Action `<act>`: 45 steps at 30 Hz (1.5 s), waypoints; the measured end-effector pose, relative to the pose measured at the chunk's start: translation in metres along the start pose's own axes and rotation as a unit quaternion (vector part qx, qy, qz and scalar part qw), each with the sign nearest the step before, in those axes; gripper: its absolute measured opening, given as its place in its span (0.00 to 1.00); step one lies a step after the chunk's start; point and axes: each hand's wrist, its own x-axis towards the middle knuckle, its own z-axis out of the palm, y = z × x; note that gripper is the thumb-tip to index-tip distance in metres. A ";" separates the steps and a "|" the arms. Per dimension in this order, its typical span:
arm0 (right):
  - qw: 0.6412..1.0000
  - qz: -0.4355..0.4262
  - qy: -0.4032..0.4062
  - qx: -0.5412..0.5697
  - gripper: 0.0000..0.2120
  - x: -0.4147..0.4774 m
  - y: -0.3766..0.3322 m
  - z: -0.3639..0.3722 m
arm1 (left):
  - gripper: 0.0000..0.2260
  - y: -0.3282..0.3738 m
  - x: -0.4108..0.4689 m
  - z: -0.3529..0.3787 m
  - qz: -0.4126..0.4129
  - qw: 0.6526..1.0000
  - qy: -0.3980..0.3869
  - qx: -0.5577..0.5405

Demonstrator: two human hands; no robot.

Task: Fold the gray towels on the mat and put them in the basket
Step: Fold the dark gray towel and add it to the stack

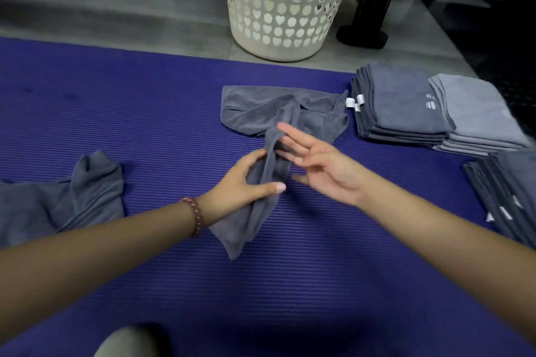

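1. a gray towel (261,113) lies bunched in the middle of the purple mat (116,113), its far part spread flat and its near end trailing toward the person.
2. the left hand (243,182), with a beaded bracelet (195,214) on the wrist, holds the towel's gathered middle, fingers and thumb curled around the cloth.
3. the right hand (322,165) is wide, fingers straight and spread, with its fingertips at the raised fold just right of the left hand.
4. a crumpled towel (72,197) sits on the mat at the left edge, well apart from the hands.
5. on the right, a dark folded stack (406,101) stands just beside a lighter folded stack (475,113), and a third stack (507,191) lies nearer.
6. the white basket (285,3), pierced with heart-shaped holes, stands on the floor just beyond the mat's far edge.
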 end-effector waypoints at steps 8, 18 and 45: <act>0.978 0.033 0.195 -0.062 0.13 -0.001 0.020 -0.020 | 0.10 0.044 0.003 -0.035 -0.103 0.929 0.203 -0.293; 0.955 0.216 0.149 -0.135 0.15 -0.014 0.075 -0.031 | 0.28 -0.022 -0.059 -0.103 -0.114 0.967 0.219 0.063; 0.963 0.134 0.171 0.161 0.07 0.038 0.064 0.015 | 0.20 -0.013 -0.054 -0.084 -0.263 0.864 0.314 -0.292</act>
